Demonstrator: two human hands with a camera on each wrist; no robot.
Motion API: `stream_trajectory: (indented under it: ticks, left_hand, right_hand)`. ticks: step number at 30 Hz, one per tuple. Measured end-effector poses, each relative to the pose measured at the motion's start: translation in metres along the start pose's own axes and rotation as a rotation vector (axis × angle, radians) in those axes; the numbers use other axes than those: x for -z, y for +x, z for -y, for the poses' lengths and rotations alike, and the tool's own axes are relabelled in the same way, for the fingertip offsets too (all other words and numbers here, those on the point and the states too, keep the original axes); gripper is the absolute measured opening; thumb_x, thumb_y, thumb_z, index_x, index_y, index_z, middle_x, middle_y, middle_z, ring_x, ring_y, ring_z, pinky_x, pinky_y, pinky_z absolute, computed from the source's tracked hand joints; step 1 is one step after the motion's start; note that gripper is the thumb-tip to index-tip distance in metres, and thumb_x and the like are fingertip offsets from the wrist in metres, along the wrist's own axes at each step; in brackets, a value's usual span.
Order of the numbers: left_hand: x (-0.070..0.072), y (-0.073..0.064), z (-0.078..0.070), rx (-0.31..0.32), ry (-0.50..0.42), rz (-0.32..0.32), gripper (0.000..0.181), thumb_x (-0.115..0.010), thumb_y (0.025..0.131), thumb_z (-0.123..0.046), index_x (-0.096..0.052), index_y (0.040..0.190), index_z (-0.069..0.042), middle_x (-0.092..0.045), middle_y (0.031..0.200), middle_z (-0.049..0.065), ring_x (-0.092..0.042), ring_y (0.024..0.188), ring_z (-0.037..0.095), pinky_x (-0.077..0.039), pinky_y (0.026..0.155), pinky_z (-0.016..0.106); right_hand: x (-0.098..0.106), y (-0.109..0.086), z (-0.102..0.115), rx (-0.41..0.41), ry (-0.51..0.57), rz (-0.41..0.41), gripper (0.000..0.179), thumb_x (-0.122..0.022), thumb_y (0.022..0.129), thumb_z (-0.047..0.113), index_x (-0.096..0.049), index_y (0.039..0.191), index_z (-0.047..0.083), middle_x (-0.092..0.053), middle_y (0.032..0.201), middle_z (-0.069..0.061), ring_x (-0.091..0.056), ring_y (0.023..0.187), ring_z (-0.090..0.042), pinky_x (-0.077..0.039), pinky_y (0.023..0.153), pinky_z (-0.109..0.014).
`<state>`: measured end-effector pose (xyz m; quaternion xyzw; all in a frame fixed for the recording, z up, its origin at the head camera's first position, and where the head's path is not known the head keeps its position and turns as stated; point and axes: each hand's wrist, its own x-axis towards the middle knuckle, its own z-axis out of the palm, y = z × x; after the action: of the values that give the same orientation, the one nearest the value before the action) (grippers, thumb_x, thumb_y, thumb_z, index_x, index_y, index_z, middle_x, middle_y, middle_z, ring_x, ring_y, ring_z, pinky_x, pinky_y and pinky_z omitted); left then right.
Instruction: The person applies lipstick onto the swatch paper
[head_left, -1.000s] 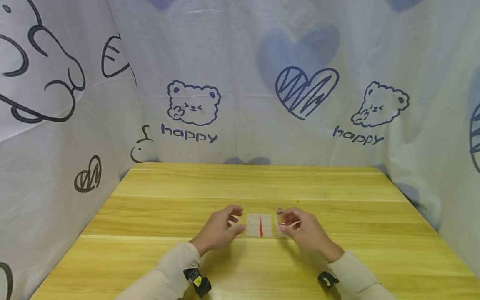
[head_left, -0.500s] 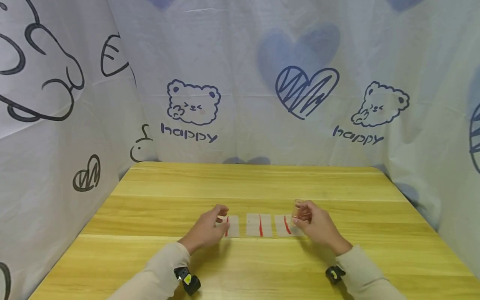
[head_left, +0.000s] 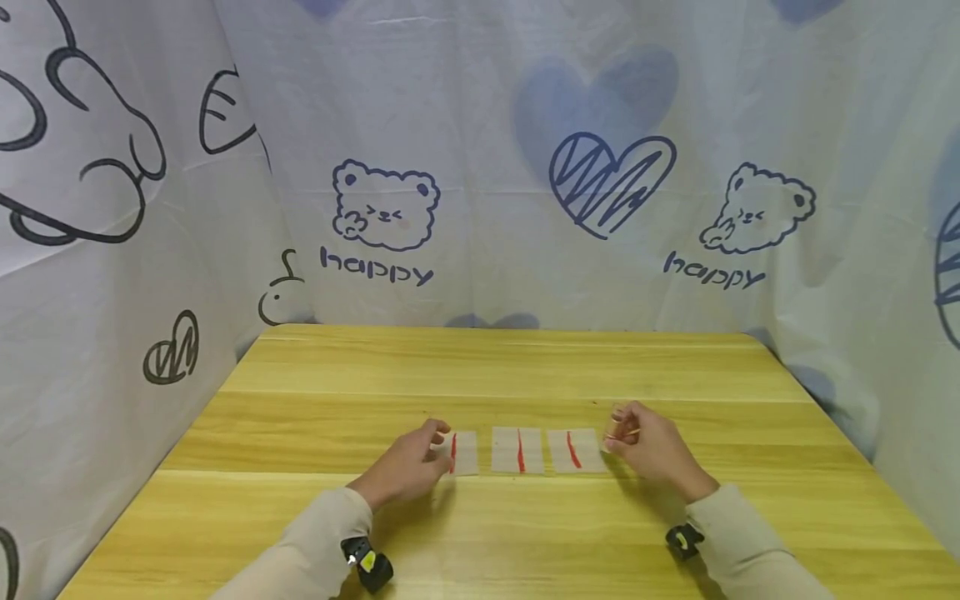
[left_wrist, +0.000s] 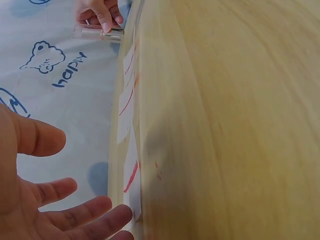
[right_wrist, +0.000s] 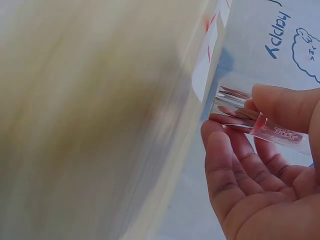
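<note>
Three white paper squares lie in a row, each with a red streak: a left square (head_left: 467, 454), a middle square (head_left: 506, 450) and a right square (head_left: 588, 450). My left hand (head_left: 412, 462) hovers at the left square, overlapping its left part in the head view; its fingers are spread and hold nothing. Beyond the right square, my right hand (head_left: 660, 446) pinches a lip gloss tube (right_wrist: 280, 131) between thumb and fingers. The tube is clear with a silvery end and a reddish part, with small lettering on its side. It is held just above the table.
The wood-patterned table (head_left: 480, 533) stretches out on every side of the squares. White cloth (head_left: 480, 100) with blue bears and hearts hangs behind it and at both sides. A black strap device (head_left: 367, 562) is on the left wrist, a similar device (head_left: 684, 542) on the right.
Both hands have moved outward, the left to the left and the right to the right with the lip gloss tube. The outer squares, largely covered before, now show beside the middle one.
</note>
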<state>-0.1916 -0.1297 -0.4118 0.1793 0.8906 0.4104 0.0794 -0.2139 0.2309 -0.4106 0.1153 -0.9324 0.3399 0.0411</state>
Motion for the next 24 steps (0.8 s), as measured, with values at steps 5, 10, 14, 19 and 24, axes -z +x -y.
stream_trajectory:
  ticks: [5, 10, 14, 19, 24]
  left_hand:
    - [0.0006, -0.0007, -0.0003, 0.003, 0.007, 0.011, 0.043, -0.052, 0.094, -0.010, -0.044, 0.133, 0.006, -0.052, 0.127, 0.029, -0.057, 0.114, 0.040, -0.045, 0.094, 0.054]
    - [0.0017, -0.0011, -0.0005, 0.000, 0.010, 0.001, 0.043, -0.052, 0.092, -0.008, -0.044, 0.132, 0.006, -0.053, 0.126, 0.029, -0.058, 0.113, 0.041, -0.045, 0.094, 0.053]
    - [0.0027, -0.0021, 0.0001, -0.004, 0.010, -0.002, 0.043, -0.053, 0.090, -0.008, -0.046, 0.130, 0.006, -0.054, 0.124, 0.029, -0.058, 0.111, 0.042, -0.045, 0.093, 0.054]
    - [0.0034, -0.0025, 0.0011, -0.007, 0.015, -0.003, 0.043, -0.055, 0.090, -0.009, -0.047, 0.129, 0.005, -0.055, 0.123, 0.028, -0.059, 0.110, 0.042, -0.045, 0.093, 0.054]
    - [0.0026, -0.0026, 0.0038, -0.007, 0.012, 0.011, 0.042, -0.053, 0.091, -0.010, -0.047, 0.130, 0.005, -0.055, 0.124, 0.028, -0.058, 0.111, 0.041, -0.046, 0.092, 0.054]
  right_hand:
    - [0.0023, -0.0013, -0.0032, -0.008, -0.026, 0.025, 0.022, -0.077, 0.083, 0.011, -0.056, 0.090, 0.005, -0.060, 0.083, -0.002, -0.063, 0.083, -0.022, -0.052, 0.071, -0.040]
    - [0.0030, -0.0013, -0.0049, -0.001, -0.031, 0.044, 0.024, -0.078, 0.082, 0.010, -0.055, 0.089, 0.006, -0.059, 0.080, 0.000, -0.060, 0.078, -0.016, -0.050, 0.067, -0.035]
    - [0.0033, -0.0013, -0.0054, -0.005, -0.038, 0.057, 0.025, -0.078, 0.081, 0.009, -0.054, 0.089, 0.006, -0.060, 0.080, 0.000, -0.058, 0.074, -0.014, -0.049, 0.066, -0.034]
    - [0.0038, -0.0022, -0.0064, -0.006, -0.042, 0.077, 0.028, -0.078, 0.081, 0.008, -0.050, 0.086, 0.007, -0.059, 0.079, 0.000, -0.058, 0.072, -0.013, -0.049, 0.066, -0.034]
    - [0.0033, -0.0034, -0.0078, -0.002, -0.038, 0.102, 0.030, -0.078, 0.082, 0.008, -0.049, 0.086, 0.007, -0.059, 0.081, 0.000, -0.057, 0.073, -0.013, -0.048, 0.066, -0.034]
